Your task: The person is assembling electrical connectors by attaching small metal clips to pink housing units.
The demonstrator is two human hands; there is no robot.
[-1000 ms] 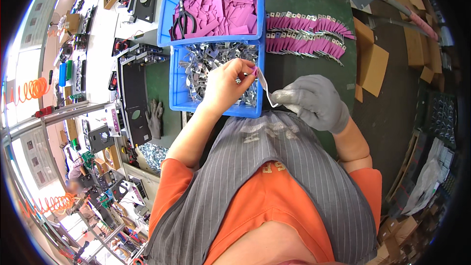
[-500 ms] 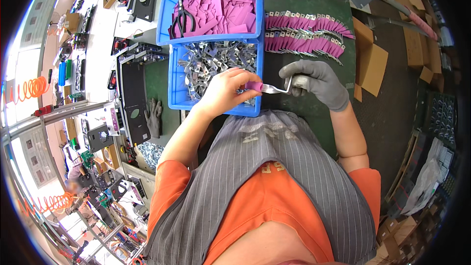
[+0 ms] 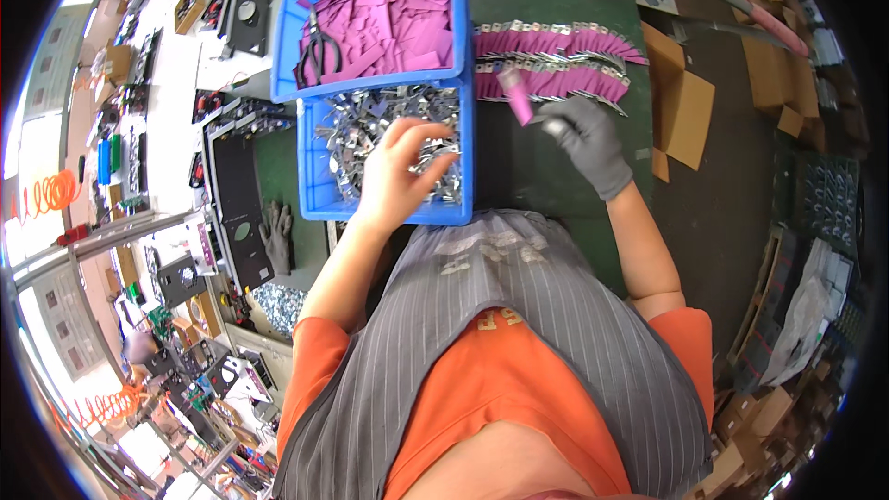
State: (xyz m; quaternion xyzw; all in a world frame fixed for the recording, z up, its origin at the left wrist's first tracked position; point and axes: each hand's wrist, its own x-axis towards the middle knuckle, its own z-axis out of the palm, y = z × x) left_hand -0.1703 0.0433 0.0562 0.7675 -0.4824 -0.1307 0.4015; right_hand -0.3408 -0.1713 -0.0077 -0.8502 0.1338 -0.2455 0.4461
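My bare left hand [image 3: 398, 171] hovers over the blue bin of metal brackets [image 3: 352, 134], fingers apart and nothing in them. In its grey glove, my right hand [image 3: 588, 143] pinches the end of a bent metal bracket [image 3: 516, 100] wrapped in pink sheet, somewhat smeared by motion. The wrapped bracket is tilted just in front of two rows of pink-covered brackets [image 3: 556, 81] lying overlapped on the green table. Behind the bracket bin, a second blue bin [image 3: 456, 28] holds pink pieces [image 3: 398, 23], with black-handled scissors or pliers [image 3: 318, 51] lying on them.
A spare grey glove [image 3: 276, 236] lies left of the bins. Beyond it is a black metal panel [image 3: 239, 204]. Open cardboard boxes [image 3: 685, 111] stand past the table's right edge, near a pink-gripped bar [image 3: 769, 23].
My left hand has let go of the pink-wrapped bracket, moved left and opened. My right hand has carried the bracket up towards the rows, turning it. The view has shifted slightly.
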